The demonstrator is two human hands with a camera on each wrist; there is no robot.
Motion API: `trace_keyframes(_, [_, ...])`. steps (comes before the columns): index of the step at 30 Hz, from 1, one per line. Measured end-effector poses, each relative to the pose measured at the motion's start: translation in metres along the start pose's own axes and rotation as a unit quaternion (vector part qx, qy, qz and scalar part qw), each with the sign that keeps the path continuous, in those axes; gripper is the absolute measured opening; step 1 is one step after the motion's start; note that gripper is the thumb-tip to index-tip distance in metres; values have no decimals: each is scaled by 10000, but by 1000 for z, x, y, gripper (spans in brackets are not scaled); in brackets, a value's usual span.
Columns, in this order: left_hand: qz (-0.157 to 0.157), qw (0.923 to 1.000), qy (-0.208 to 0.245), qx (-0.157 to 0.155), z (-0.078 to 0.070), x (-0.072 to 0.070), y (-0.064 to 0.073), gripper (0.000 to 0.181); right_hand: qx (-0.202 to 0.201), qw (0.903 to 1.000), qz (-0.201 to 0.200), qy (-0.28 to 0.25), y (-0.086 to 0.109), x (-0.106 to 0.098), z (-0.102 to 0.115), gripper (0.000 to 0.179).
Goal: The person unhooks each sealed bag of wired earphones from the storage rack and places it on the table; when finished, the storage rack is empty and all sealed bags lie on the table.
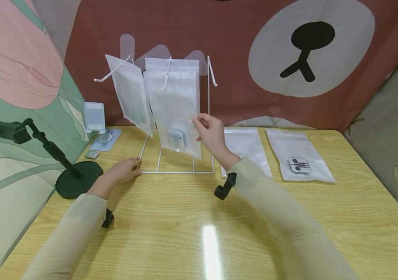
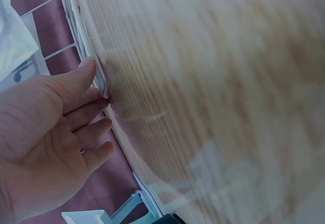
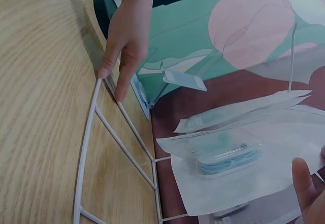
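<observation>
A white wire display rack (image 1: 177,172) stands on the table with translucent white zip bags hanging from its hooks. My left hand (image 1: 125,170) grips the rack's front left base corner, thumb and finger on either side of the wire (image 2: 101,82). At the middle hook, my right hand (image 1: 213,132) pinches the right edge of the front zip bag (image 1: 170,101). That bag holds a clear case with a coiled pale cable (image 3: 228,160). Behind it hangs another bag (image 1: 149,64), mostly hidden. A further bag (image 1: 128,93) hangs tilted on the left hook.
On the table's right lie two more bags, one partly behind my right wrist (image 1: 246,144) and one with cased earphones (image 1: 300,165). A black stand (image 1: 74,179), a blue phone holder (image 1: 95,116) and a small square item (image 1: 92,154) stand left. Printed fabric hangs behind.
</observation>
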State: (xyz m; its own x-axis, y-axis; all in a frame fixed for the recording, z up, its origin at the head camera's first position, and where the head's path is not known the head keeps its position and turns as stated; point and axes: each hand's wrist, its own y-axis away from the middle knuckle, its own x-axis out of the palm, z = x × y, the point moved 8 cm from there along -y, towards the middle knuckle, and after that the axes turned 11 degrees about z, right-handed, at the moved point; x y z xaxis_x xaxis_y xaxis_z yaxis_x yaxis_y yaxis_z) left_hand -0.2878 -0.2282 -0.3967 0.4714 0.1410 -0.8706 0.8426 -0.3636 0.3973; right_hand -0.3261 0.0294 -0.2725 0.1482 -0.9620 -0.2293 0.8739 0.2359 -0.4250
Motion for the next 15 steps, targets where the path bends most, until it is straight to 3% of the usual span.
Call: trace_keyframes(15, [68, 9999, 37, -75, 3, 2, -2, 53, -300, 9992, 146, -218, 26, -3, 11, 15])
